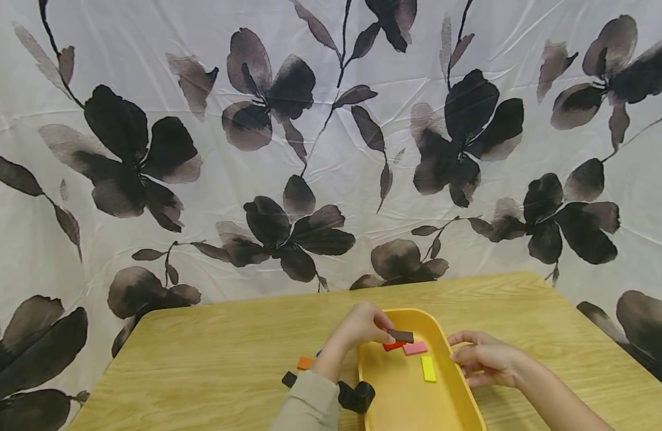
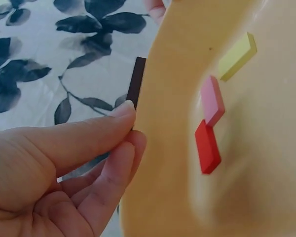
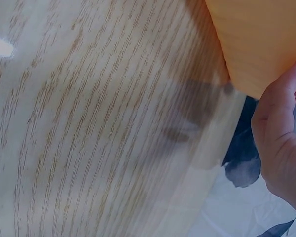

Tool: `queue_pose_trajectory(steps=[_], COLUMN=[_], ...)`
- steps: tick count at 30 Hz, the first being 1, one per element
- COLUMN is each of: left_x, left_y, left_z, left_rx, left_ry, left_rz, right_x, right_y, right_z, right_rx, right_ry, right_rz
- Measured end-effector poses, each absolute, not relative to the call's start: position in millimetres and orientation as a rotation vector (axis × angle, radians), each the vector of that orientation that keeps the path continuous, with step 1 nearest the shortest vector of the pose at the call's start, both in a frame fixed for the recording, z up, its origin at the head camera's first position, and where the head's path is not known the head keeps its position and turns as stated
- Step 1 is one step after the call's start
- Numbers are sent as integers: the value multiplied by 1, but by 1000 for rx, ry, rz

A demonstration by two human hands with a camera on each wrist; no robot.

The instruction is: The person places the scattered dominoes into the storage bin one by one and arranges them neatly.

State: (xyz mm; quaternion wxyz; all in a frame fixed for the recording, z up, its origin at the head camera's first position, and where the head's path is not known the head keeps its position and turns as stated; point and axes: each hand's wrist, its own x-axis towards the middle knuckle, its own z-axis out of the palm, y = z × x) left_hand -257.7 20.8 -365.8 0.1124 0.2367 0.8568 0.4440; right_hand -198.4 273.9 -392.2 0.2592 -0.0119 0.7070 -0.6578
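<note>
My left hand pinches a dark brown domino-shaped block between thumb and fingertips, above the far end of a yellow tray. In the left wrist view the block stands out past the thumb, over the tray's rim. Inside the tray lie a red block, a pink block and a yellow block. The red and pink ones meet end to end. At the tray's right side, my right hand holds the wall with curled fingers; its fingertips touch the orange-looking outer wall in the right wrist view.
Left of the tray, an orange block, a black block and a bit of blue lie on the wooden table, partly behind the left forearm. A black wrist camera sits by the tray's left rim. Flowered cloth hangs behind the table.
</note>
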Motion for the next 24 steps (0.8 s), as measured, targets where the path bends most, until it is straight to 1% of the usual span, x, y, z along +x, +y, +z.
queue_pose_trajectory(steps=[8, 15, 24], left_x=[-255, -249, -249], left_y=[36, 40, 48], left_z=[-377, -383, -395], left_rx=[700, 647, 659], left_ry=[2549, 2670, 2708], left_rz=[1205, 1041, 963], right_x=[-198, -202, -199], right_y=[273, 271, 273], right_z=[-393, -391, -393], right_rx=[-14, -19, -27], right_ry=[1926, 1937, 1925], right_rz=[-1776, -1775, -1780])
